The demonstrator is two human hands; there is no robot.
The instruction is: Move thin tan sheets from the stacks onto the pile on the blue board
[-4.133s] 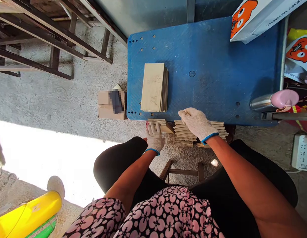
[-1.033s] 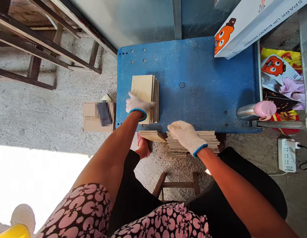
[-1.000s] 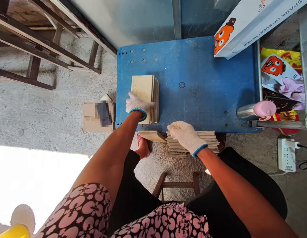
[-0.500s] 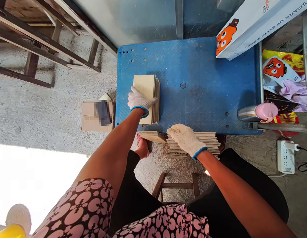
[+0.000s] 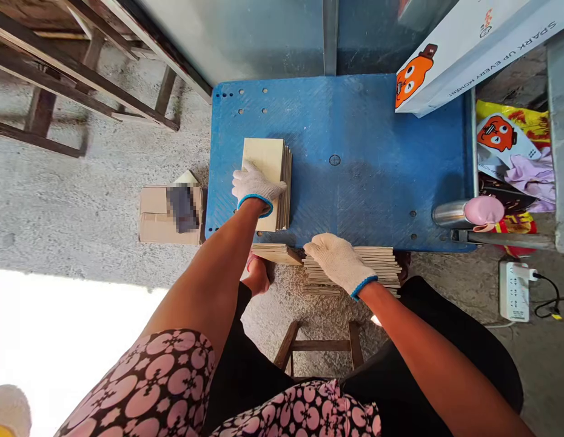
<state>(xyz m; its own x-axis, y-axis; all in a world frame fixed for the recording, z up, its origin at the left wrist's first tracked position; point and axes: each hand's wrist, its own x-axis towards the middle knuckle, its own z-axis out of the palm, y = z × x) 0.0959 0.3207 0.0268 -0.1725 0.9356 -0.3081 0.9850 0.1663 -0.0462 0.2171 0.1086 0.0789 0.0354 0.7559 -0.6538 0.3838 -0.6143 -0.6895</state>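
Note:
My left hand [image 5: 257,185], in a white knit glove with a blue cuff, lies across a stack of thin pale wooden boards [image 5: 264,150] on the blue table. Its fingers reach past the stack's left edge and its thumb lies at the right side, so it grips across the boards. Below the table's front edge, my right hand [image 5: 339,261], gloved alike, is closed over a row of similar boards [image 5: 377,267] seen edge-on. Its curled fingertips are hidden, as is whatever they hold. Left of that row, a few more boards [image 5: 277,252] lean at a slant.
The blue table [image 5: 364,158] carries a white paper bag [image 5: 441,67] at the back right and a steel bottle with a pink lid [image 5: 450,213]. A cardboard box [image 5: 152,212] stands on the floor at left. A power strip [image 5: 513,291] lies right; a wooden stool [image 5: 321,345] is below.
The view has shifted slightly, moving the whole scene a little left and down. Both hands keep the same places on the boards, with no clear movement of their own.

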